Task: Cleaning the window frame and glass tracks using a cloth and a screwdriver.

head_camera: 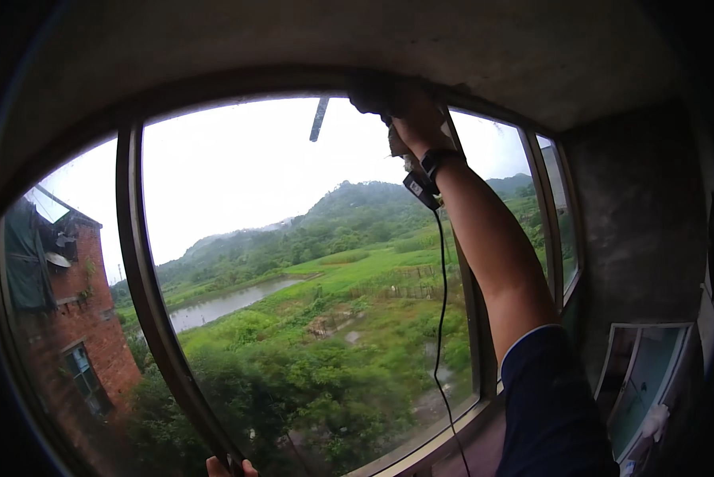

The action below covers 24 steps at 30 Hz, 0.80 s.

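My right hand (419, 122) reaches up to the top rail of the window frame (243, 89). It is dark there; a dark object (371, 94) lies at the hand, and its kind and the hold on it cannot be made out. A dark band is around the wrist. Just below the wrist hangs a small black box with a label (421, 189), from which a black cable (443, 286) runs down. At the bottom edge, the fingertips of my left hand (231, 468) are around the lower part of the left window upright (154, 286).
Glass panes stand before me, with a short dark strip (319, 119) near the top. Outside are a brick building (94, 298), a pond and green fields. At the right are a grey wall (637, 226) and a pale-framed opening (646, 381).
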Each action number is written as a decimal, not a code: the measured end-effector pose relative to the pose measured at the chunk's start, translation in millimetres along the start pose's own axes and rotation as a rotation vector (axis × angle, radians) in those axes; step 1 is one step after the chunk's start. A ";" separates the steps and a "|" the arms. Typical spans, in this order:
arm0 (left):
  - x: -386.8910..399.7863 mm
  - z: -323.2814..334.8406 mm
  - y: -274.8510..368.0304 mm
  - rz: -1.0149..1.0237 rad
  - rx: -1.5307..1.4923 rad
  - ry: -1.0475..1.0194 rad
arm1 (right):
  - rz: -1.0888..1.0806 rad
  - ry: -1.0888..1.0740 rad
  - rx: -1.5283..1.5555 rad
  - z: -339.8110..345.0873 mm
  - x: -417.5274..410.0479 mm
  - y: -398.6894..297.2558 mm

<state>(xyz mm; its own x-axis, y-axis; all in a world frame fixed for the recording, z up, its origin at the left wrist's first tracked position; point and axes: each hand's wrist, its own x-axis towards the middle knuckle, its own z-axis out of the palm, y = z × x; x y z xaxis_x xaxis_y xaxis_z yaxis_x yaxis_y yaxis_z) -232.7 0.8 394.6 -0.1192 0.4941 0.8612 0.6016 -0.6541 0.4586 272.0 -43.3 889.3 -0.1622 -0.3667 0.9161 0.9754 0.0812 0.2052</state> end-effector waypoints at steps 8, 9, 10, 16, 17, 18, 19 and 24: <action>3.8 -4.2 -5.0 0.001 0.005 -0.013 | 0.255 -0.246 -0.525 -43.6 -8.9 45.0; 0.4 -1.8 -1.1 -0.009 0.012 -0.005 | 0.330 -0.351 -0.536 -50.5 -22.8 33.9; -4.5 1.1 -2.8 -0.010 0.016 0.001 | 0.260 -0.390 -0.512 -65.9 -45.7 22.5; -6.7 7.9 10.4 -0.033 0.066 0.000 | 0.123 -0.573 -0.658 -130.5 -75.4 10.9; -5.8 7.4 12.3 -0.041 0.077 0.013 | 0.063 -0.606 -0.723 -129.2 -70.6 15.5; -8.8 4.2 12.9 -0.083 0.073 -0.009 | -0.069 -0.370 -0.529 -123.7 -65.9 -3.9; -9.1 5.1 14.2 -0.082 0.073 -0.005 | -0.070 -0.366 -0.528 -116.5 -59.9 -6.8; -3.1 16.7 20.0 -0.043 0.071 -0.025 | -0.336 -0.075 -0.102 -51.0 -11.5 71.2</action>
<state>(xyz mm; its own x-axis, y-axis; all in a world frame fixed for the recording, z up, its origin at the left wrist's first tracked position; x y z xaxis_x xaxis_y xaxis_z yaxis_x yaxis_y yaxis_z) -207.1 -4.3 397.5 -0.1274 0.5355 0.8349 0.6510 -0.5899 0.4777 351.0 -80.6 875.8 -0.4836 -0.2876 0.8267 0.8748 -0.1269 0.4676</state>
